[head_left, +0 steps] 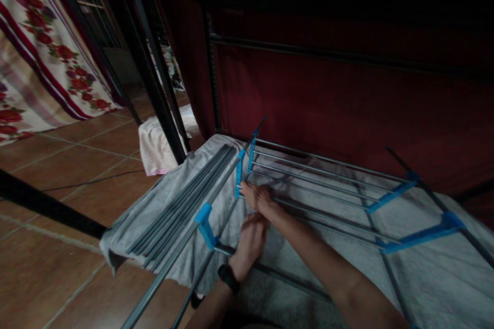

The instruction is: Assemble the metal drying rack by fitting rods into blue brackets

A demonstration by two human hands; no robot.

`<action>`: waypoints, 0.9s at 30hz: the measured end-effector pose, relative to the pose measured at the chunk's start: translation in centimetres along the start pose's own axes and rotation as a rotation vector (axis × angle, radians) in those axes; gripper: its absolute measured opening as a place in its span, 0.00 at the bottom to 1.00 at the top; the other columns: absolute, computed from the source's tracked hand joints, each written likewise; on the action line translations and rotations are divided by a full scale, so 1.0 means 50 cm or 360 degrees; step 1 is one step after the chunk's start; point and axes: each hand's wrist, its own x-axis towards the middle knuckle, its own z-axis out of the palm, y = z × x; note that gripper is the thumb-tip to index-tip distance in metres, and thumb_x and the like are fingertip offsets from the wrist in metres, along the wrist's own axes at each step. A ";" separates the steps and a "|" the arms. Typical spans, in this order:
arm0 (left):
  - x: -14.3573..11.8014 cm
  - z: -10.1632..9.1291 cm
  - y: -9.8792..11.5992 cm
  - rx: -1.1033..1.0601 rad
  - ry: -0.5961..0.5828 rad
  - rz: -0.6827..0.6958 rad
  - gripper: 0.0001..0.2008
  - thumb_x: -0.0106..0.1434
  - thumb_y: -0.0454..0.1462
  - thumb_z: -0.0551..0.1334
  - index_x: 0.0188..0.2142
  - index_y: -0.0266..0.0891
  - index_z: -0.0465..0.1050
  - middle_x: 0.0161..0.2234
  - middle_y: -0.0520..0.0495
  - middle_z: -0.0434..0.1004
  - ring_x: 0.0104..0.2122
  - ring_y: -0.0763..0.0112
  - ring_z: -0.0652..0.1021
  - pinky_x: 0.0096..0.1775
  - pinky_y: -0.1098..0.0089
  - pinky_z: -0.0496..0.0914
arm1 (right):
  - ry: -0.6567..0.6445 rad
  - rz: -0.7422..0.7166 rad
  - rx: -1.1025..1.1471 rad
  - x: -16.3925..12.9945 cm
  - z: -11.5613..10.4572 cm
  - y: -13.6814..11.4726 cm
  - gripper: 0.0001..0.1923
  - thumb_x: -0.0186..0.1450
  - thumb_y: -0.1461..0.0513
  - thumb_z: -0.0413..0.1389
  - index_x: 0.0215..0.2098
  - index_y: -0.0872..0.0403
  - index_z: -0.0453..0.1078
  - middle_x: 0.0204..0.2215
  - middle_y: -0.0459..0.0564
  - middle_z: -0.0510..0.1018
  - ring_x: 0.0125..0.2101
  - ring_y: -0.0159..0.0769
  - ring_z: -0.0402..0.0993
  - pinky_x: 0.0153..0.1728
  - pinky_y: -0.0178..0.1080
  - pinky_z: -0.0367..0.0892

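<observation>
**Both hands at the blue joint of a folding metal rack**

A grey metal rack lies flat on a grey blanket, its thin rails running away to the right and held by blue plastic brackets. The right hand is at the near-left end of the rails, beside the upright blue connector, fingers curled down onto a rail; it looks to be gripping that rail, though the fingertips are hidden. The left hand, a dark band at its wrist, sits just below it, half closed with the fingers bent toward the same rail; whether it actually clasps anything cannot be told in this dim light.

To do this step well, I judge one hand should steady the rail close to the connector while the other works the joint, keeping the rail in line with its socket so that the plastic is not levered sideways.

A long grey side tube with another blue clip crosses just left of the hands and crowds the wrist. A bundle of loose grey rods lies further left on the blanket, near its edge above the tiled floor. A dark bed-frame post, a dark red hanging behind, a flowered cloth and a pink checked cloth surround the spot.
</observation>
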 end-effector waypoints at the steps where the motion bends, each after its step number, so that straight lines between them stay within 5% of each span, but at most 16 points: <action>1: 0.013 -0.013 -0.017 -0.0037 0.0072 -0.0116 0.09 0.63 0.33 0.56 0.36 0.43 0.75 0.36 0.43 0.79 0.40 0.61 0.79 0.47 0.60 0.73 | 0.0004 0.0000 -0.0004 -0.001 -0.002 0.000 0.14 0.76 0.57 0.43 0.53 0.50 0.66 0.49 0.50 0.80 0.49 0.37 0.77 0.44 0.35 0.68; 5: 0.080 -0.048 -0.077 -0.0038 0.0450 -0.0504 0.08 0.61 0.32 0.55 0.39 0.39 0.71 0.38 0.41 0.75 0.41 0.58 0.77 0.47 0.55 0.73 | 0.0019 -0.0022 0.0009 -0.010 -0.011 -0.002 0.15 0.76 0.57 0.42 0.54 0.49 0.66 0.50 0.50 0.81 0.50 0.36 0.77 0.46 0.34 0.68; 9: 0.146 -0.054 -0.100 -0.0254 0.0682 -0.0592 0.17 0.58 0.32 0.59 0.48 0.39 0.68 0.48 0.40 0.74 0.51 0.58 0.75 0.56 0.55 0.68 | 0.0043 -0.0060 0.0024 -0.015 -0.017 -0.003 0.15 0.76 0.57 0.41 0.54 0.48 0.66 0.49 0.49 0.81 0.50 0.36 0.77 0.46 0.34 0.68; 17: 0.197 -0.048 -0.114 -0.0520 0.0517 -0.0557 0.14 0.54 0.29 0.56 0.40 0.39 0.71 0.31 0.49 0.76 0.32 0.68 0.75 0.40 0.68 0.72 | 0.0036 -0.0026 -0.0011 -0.012 -0.019 -0.002 0.16 0.76 0.56 0.41 0.55 0.47 0.66 0.50 0.51 0.81 0.49 0.38 0.78 0.45 0.35 0.69; 27: 0.212 -0.048 -0.138 -0.0752 0.0527 -0.0487 0.11 0.50 0.32 0.57 0.36 0.39 0.70 0.28 0.53 0.73 0.29 0.72 0.72 0.35 0.72 0.68 | 0.0006 0.0056 0.0005 -0.020 -0.036 -0.011 0.19 0.76 0.54 0.41 0.57 0.46 0.66 0.46 0.52 0.82 0.47 0.41 0.79 0.44 0.37 0.69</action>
